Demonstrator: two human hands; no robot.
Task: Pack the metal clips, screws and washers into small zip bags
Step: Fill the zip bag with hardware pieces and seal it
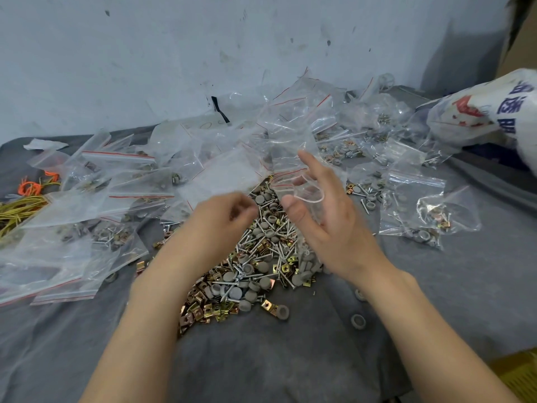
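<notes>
Grey cloth [261,359] covers the table. Big drift of empty zip bags [162,175] across the back and left. Loose pile [250,266] of brass clips, screws and grey washers sits centre, under my hands and still large, so I judge plenty left. Filled bags [418,216] lie right, more left: some done. My right hand [328,228] is half open, fingers hooked into one zip bag [309,194], clear, mouth gaping, looks empty. My left hand [223,216] is curled; whether it holds parts, can't tell.
</notes>
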